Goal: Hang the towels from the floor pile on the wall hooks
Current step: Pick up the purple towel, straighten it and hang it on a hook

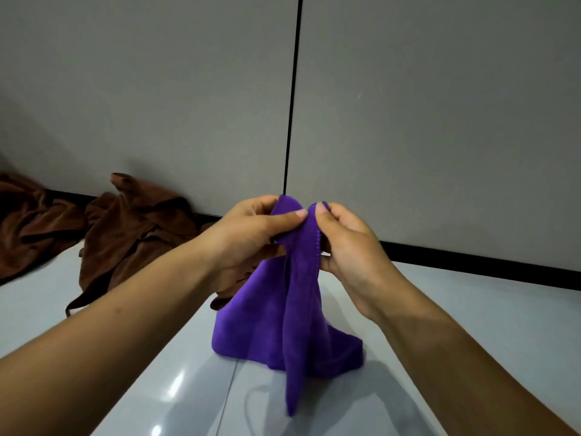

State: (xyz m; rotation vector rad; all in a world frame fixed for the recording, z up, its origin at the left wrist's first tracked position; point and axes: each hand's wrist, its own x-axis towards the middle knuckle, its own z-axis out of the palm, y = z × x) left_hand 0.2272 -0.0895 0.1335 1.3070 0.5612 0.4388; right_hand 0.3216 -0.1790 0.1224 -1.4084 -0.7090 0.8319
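Observation:
A purple towel [283, 322] hangs in front of me, held up by its top edge above the floor. My left hand [251, 237] pinches the top corner between thumb and fingers. My right hand [345, 243] pinches the same edge right beside it, thumb on the hem. The towel drapes down in folds, its lower end hanging free. No wall hooks are in view.
Brown towels [132, 234] lie crumpled on the floor at the left against the wall, with another brown heap [28, 221] farther left. A grey panelled wall [440, 121] with a black vertical seam and a black skirting stands ahead. The floor [471, 309] is glossy pale tile.

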